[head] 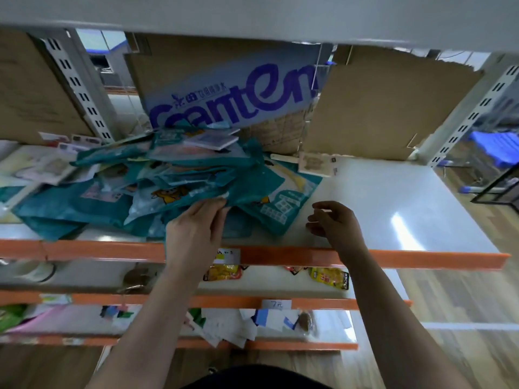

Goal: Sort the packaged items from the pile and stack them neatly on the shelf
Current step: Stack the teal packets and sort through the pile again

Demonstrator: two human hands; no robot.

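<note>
The left hand (196, 223) pinches a teal packet (193, 196) at the near edge of the pile (112, 192), ten o'clock on the shelf (393, 206), the right hand (334, 223) loosely curled, empty — a sharp tug could drag overlapping packets off the front.

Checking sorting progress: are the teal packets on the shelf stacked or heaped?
Heaped: the teal packets overlap at mixed angles, and the left hand pinches one's edge.
</note>
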